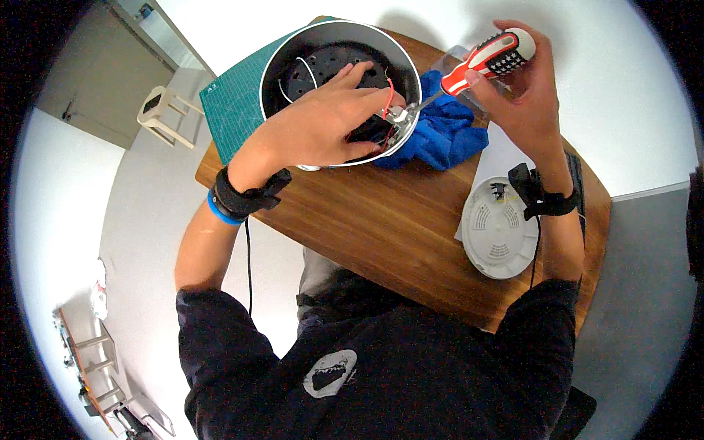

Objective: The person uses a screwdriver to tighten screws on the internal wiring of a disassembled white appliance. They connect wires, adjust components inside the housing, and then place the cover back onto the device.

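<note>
My left hand (326,117) reaches into a white round appliance housing (396,51) with a dark perforated interior. Some fingers stretch over the interior, while the index finger and thumb are around a small metal component (399,117) with red wires (389,94); what they grip is partly hidden. My right hand (524,103) is closed on a red, white and black screwdriver (488,59), its shaft angled down-left to that component. A blue cloth (447,132) lies beside the housing. White wires curve inside it.
A green cutting mat (227,103) lies behind the housing on the wooden table (352,220). A white vented plastic cover (499,227) lies right on paper. A clear container (458,55) is behind the screwdriver. A stool (154,110) stands left; a white wall is behind.
</note>
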`<state>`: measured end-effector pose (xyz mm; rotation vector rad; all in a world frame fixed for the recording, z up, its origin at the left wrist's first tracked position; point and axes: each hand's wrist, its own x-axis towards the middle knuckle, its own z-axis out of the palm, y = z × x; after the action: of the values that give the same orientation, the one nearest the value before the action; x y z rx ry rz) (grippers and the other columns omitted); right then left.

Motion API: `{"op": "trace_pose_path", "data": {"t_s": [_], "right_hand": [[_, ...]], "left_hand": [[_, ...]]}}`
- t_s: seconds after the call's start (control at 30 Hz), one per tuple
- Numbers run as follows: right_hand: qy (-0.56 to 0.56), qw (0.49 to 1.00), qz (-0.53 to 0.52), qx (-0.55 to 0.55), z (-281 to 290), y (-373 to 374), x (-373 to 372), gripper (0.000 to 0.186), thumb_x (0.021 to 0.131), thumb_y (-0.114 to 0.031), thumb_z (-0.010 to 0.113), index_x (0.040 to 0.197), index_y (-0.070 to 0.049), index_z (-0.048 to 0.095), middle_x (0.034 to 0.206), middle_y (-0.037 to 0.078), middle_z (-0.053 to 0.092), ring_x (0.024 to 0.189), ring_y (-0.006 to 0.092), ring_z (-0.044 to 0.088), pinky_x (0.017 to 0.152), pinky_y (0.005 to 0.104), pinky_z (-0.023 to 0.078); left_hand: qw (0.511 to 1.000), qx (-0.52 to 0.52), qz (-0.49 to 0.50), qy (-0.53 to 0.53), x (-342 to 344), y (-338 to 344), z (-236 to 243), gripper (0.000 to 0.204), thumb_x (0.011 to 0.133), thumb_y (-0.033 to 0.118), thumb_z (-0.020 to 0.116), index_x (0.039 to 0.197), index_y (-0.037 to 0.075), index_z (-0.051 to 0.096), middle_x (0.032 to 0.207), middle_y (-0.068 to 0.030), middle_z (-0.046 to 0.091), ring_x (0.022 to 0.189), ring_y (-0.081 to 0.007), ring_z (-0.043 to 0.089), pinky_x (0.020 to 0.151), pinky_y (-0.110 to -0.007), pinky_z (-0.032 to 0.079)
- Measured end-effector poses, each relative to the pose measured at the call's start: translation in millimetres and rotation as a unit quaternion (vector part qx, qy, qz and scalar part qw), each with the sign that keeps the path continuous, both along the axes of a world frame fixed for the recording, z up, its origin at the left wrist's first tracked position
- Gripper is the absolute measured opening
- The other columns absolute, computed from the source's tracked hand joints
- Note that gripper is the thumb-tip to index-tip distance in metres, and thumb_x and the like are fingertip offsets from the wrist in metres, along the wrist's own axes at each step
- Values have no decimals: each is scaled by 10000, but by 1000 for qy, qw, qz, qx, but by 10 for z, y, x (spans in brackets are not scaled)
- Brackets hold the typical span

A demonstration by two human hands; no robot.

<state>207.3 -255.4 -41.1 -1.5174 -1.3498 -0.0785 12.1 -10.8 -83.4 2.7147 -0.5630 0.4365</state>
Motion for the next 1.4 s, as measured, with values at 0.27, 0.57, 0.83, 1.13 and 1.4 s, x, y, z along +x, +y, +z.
{"op": "trace_pose_path", "data": {"t_s": [0.27,0.57,0.83,1.13,1.4], "right_hand": [[30,995,-94,-31,-149,-258,284,599,902,-270,931,1329,-64,565,1095,80,732,903,136,749,758,285,631],[56,981,-175,-64,-318,-518,408,597,894,-352,945,1276,-70,583,994,81,731,810,117,736,658,270,621],[105,968,-220,-62,-639,-544,561,566,944,-382,895,1267,-42,577,1064,118,736,962,184,753,777,334,629],[-32,979,-40,-198,-1014,-535,498,407,953,-178,850,1203,-41,559,1190,168,773,1112,329,767,983,432,575],[-140,923,44,-355,-1081,-664,498,474,970,-62,742,1422,-74,600,1340,186,688,1206,385,696,1036,451,544]], "left_hand": [[1000,-15,-11,22,-102,99,108,411,967,162,805,1339,93,644,1376,-139,699,1528,-472,447,1290,-568,355],[998,-52,-19,29,-189,131,103,452,986,97,766,1414,109,620,1448,-108,675,1569,-422,423,1321,-545,318],[994,-99,40,12,-294,163,49,565,999,78,753,1529,84,559,1576,-107,594,1550,-330,488,1293,-462,370],[988,66,122,-61,-456,409,274,463,1051,95,664,1506,76,576,1533,-126,621,1518,-364,517,1326,-496,336],[986,73,145,-42,-514,354,208,428,954,95,744,1373,142,669,1557,-124,603,1544,-358,471,1354,-565,224]]}}
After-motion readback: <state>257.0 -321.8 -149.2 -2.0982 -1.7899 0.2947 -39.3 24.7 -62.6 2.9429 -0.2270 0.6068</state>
